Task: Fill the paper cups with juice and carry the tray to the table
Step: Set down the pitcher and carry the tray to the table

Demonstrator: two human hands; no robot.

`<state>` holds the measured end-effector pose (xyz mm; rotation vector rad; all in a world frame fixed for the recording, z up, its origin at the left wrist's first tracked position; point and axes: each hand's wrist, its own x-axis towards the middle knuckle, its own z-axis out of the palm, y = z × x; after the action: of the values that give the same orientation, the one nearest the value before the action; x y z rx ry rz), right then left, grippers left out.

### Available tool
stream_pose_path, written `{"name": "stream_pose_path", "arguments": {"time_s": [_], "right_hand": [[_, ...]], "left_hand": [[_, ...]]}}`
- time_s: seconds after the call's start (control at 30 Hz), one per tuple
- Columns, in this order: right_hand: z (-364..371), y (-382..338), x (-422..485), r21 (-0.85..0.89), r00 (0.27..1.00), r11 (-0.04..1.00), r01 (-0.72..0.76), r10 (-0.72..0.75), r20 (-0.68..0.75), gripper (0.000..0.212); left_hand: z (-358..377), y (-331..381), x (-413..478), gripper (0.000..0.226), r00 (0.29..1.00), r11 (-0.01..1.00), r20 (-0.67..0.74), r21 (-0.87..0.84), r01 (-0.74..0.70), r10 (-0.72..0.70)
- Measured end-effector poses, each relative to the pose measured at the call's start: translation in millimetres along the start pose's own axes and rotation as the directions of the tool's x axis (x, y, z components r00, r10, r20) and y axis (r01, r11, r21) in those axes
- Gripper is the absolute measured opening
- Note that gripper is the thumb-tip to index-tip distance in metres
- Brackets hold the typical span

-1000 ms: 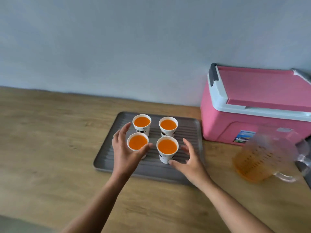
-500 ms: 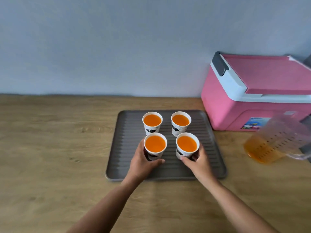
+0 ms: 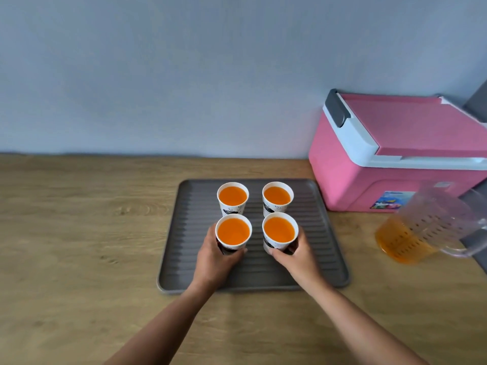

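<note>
My left fingers (image 3: 211,234) are curled round the lower wall of the front-left cup (image 3: 233,231), thumb across its near side, so my left hand (image 3: 213,256) grips it low down. My right fingers (image 3: 300,243) wrap the front-right cup (image 3: 279,230) the same way, thumb on the near side and the others round the far right, with my right hand (image 3: 297,255) close under its rim. Whether either cup is lifted or sits on its base I cannot tell; both are upright.

Both cups are white paper with a dark print and hold orange juice nearly to the rim. Just behind them stand the back-left cup (image 3: 232,196) and the back-right cup (image 3: 277,196), filled alike and untouched by me. The four make a square, each pair close but with a gap between.

All four are over the grey ribbed tray (image 3: 184,246), in its middle and far half. The tray lies flat on the wooden counter (image 3: 79,233), and my forearms reach in across its near edge.

To the right of the tray, near its far corner, a pink cooler (image 3: 369,167) with a white-edged lid and a dark latch stands against the wall (image 3: 184,75). In front of the cooler, apart from the tray, a clear jug (image 3: 421,230) sits on the counter with some juice in its bottom, handle turned to the right.
</note>
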<state>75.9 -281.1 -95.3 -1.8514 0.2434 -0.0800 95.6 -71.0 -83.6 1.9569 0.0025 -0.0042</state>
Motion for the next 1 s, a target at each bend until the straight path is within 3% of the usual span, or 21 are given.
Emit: {"name": "stream_pose_path", "arguments": {"time_s": [0.57,0.73,0.87,0.93,1.0], "right_hand": [[-5.1,-1.0,5.1,-0.024,0.996,0.998,0.063,-0.061,0.072,0.054],[-21.0,-9.8,6.0,0.013,0.983,0.998,0.057,-0.058,0.176,0.081],[-41.0,-28.9,14.9,0.050,0.990,0.991,0.122,-0.125,0.069,0.099],[-47.0,-43.3,27.3,0.091,0.987,0.983,0.160,-0.160,-0.002,0.090],[-49.5,-55.7,45.9,0.116,0.988,0.982,0.152,-0.151,-0.012,0.070]], "left_hand": [[0.5,0.8,-1.9,0.074,1.000,1.000,0.013,-0.016,-0.008,0.008],[-18.5,4.0,-1.9,0.092,0.995,0.984,0.095,-0.175,-0.026,0.043],[-44.8,22.0,12.8,0.070,0.998,0.949,-0.060,-0.315,-0.024,0.006],[-53.0,29.3,31.3,0.055,0.994,0.941,-0.109,-0.339,-0.015,-0.023],[-57.2,31.0,51.7,0.050,0.998,0.948,-0.054,-0.318,0.023,-0.042]]}}
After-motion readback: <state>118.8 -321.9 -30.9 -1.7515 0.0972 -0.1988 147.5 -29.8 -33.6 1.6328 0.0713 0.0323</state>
